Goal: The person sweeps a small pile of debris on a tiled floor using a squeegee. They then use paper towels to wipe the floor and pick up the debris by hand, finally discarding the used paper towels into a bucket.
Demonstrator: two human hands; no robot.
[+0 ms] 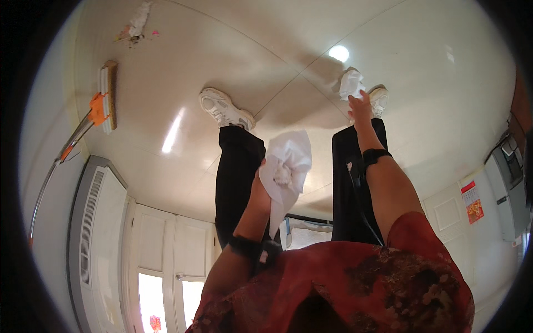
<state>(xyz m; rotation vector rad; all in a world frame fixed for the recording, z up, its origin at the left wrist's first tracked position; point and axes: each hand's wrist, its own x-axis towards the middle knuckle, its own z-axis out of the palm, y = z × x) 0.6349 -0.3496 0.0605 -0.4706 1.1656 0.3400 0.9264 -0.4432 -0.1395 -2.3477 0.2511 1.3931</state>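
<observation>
My left hand (263, 177) is mostly hidden behind a white tissue or cloth (291, 152), which it holds between my knees; a small crumpled pale lump lies in its folds. My right hand (361, 109) reaches down beside my right shoe (379, 100), its fingers spread at the lower edge of a crumpled white tissue (352, 84). Whether the fingertips grip that tissue cannot be told. A black band is on each wrist.
A sponge mop with an orange joint (99, 109) leans at the left. Fluffy white debris (140, 18) with dark crumbs lies on the tiled floor at the upper left. A white air-conditioning unit (102, 233) stands near double doors (154, 237); a calendar hangs at the right.
</observation>
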